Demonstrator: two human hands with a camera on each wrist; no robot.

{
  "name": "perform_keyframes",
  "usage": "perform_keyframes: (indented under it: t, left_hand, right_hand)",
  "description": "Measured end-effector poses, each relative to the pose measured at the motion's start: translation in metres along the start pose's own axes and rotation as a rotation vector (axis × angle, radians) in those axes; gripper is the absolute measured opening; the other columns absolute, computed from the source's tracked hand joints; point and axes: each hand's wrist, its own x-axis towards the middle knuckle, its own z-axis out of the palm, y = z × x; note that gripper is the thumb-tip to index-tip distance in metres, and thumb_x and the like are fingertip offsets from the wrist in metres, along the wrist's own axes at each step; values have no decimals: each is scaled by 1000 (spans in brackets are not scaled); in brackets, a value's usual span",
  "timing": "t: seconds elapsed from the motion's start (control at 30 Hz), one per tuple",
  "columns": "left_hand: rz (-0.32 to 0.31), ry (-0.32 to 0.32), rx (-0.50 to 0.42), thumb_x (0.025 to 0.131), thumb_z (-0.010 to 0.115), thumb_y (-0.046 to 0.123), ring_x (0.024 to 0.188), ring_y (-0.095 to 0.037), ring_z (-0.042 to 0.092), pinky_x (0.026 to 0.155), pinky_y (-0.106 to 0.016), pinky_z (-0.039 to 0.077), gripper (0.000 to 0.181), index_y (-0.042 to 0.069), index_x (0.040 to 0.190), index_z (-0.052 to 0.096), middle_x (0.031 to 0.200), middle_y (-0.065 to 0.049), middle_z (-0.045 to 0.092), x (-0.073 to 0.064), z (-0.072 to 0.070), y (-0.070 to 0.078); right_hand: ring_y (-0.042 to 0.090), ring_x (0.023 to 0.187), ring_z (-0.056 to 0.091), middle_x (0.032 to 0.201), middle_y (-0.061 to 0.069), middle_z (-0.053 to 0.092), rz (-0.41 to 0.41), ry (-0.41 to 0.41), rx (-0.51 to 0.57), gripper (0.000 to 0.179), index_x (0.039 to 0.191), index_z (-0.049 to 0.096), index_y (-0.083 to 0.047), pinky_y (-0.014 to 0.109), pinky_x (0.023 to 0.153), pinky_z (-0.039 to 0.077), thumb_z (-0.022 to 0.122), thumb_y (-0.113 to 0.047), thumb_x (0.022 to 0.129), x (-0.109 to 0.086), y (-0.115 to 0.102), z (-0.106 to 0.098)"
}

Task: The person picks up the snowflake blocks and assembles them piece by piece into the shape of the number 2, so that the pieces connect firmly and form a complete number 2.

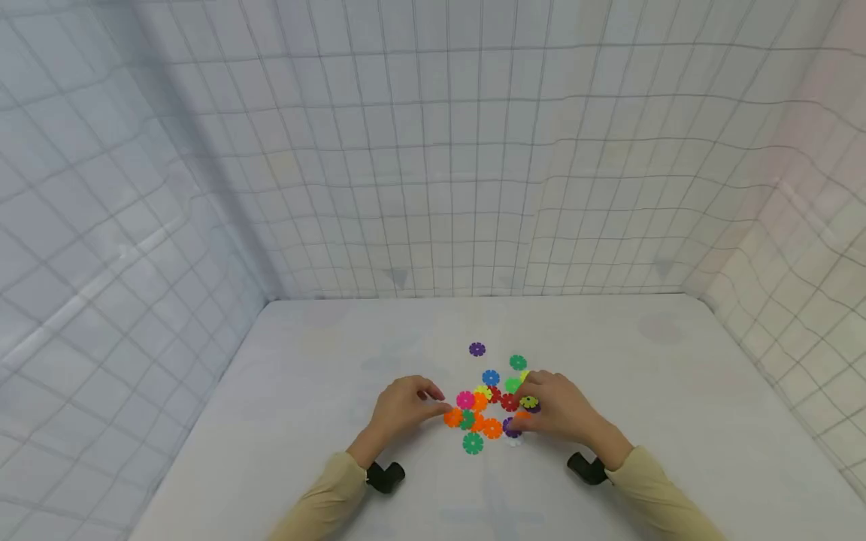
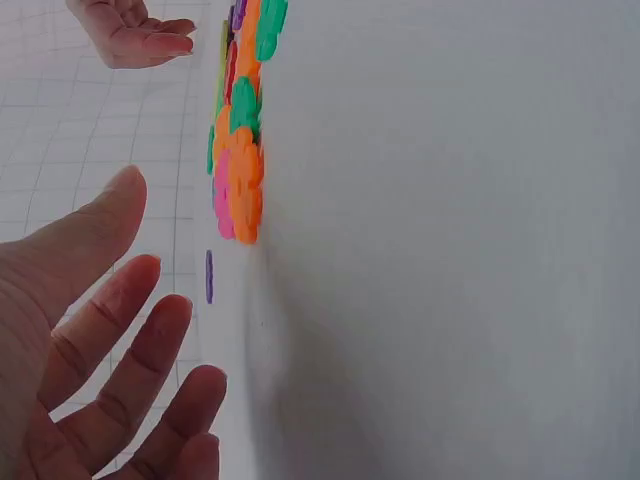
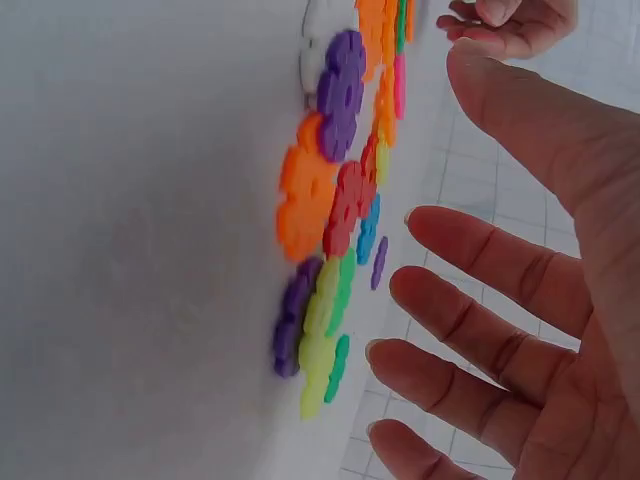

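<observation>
Colourful flower-shaped plastic discs lie in a loose cluster on the white table. My left hand (image 1: 404, 408) is at the cluster's left side, thumb and fingers spread apart with nothing between them; an orange disc (image 1: 453, 418) and a pink disc (image 1: 465, 400) are nearest to it. On the other side, my right hand (image 1: 556, 406) hovers over the discs with fingers extended, as the right wrist view shows. Close to it are a purple disc (image 3: 342, 95), an orange disc (image 3: 305, 190) and a yellow disc (image 3: 317, 365). Some discs are partly hidden beneath the right hand in the head view.
A purple disc (image 1: 476, 349) and a green disc (image 1: 518, 362) lie farther back, and another green disc (image 1: 473, 443) lies at the front. Quilted white walls (image 1: 433, 150) enclose the table (image 1: 325, 353) at the back and sides. Black devices (image 1: 386, 477) are at both wrists.
</observation>
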Motion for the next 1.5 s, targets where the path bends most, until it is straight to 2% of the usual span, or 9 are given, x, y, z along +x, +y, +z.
perform_keyframes:
  t: [0.1, 0.23, 0.37, 0.57, 0.83, 1.07, 1.23, 1.37, 1.5]
  left_hand:
    - [-57, -8, -51, 74, 78, 46, 74, -11, 51, 61, -25, 44, 29, 20, 85, 70, 80, 11, 61, -1, 11, -1]
    - [-70, -5, -65, 70, 81, 45, 70, -10, 48, 59, -24, 42, 37, 17, 90, 68, 79, 10, 59, -1, 20, -1]
    - [-62, -6, -53, 69, 82, 45, 68, -10, 47, 57, -25, 41, 39, 18, 92, 67, 78, 10, 57, 2, 23, 0]
    - [-31, -12, -13, 70, 80, 48, 72, -10, 47, 59, -24, 41, 33, 21, 86, 68, 76, 12, 55, 6, 25, 0]
    - [-4, -8, -55, 71, 81, 42, 69, -11, 44, 58, -25, 37, 30, 20, 80, 63, 74, 11, 54, 3, 26, -1]
    - [12, -47, -219, 74, 81, 35, 58, -8, 45, 55, -24, 38, 29, 16, 80, 60, 70, 10, 54, -1, 26, -9]
    - [-8, -37, -399, 77, 80, 25, 60, -11, 52, 55, -25, 45, 23, 9, 82, 65, 70, 5, 58, 1, 18, -4]
    - [-66, -34, -603, 80, 78, 22, 66, -24, 62, 60, -30, 53, 23, 3, 88, 69, 76, -2, 66, 6, 5, 7]
    - [-86, -30, -809, 84, 74, 16, 82, -40, 65, 75, -39, 54, 27, -5, 99, 67, 87, -12, 70, 10, -10, 18]
  right_hand:
    - [6, 75, 49, 81, -11, 56, 8, -54, 52, 36, 88, 71, -20, 31, 69, 40, 80, -50, 69, 0, -3, 8]
    - [3, 74, 46, 80, -14, 53, 33, -115, 88, 39, 90, 71, -21, 32, 70, 39, 79, -53, 69, 0, -6, 15]
    - [4, 75, 47, 83, -15, 54, 72, -139, 146, 39, 91, 70, -21, 32, 72, 42, 81, -50, 68, -1, -5, 17]
    - [7, 77, 47, 83, -14, 53, 96, -169, 262, 34, 88, 64, -21, 27, 69, 45, 82, -42, 70, -2, -2, 17]
    - [10, 68, 47, 73, -5, 51, 101, -205, 387, 34, 85, 61, -14, 24, 61, 44, 85, -30, 69, 1, 1, 14]
    - [13, 68, 48, 77, -4, 53, 118, -212, 406, 31, 89, 64, -9, 24, 60, 45, 86, -20, 69, -1, 1, 7]
    - [13, 70, 47, 76, -4, 52, 113, -229, 393, 31, 88, 62, -12, 25, 61, 44, 86, -19, 70, -2, -1, 7]
    - [13, 70, 47, 75, -5, 52, 104, -224, 383, 29, 87, 60, -14, 25, 61, 44, 84, -18, 72, -1, -1, 7]
    - [10, 66, 48, 72, -8, 51, 87, -205, 389, 24, 85, 59, -15, 25, 59, 46, 80, -13, 76, 0, 0, 7]
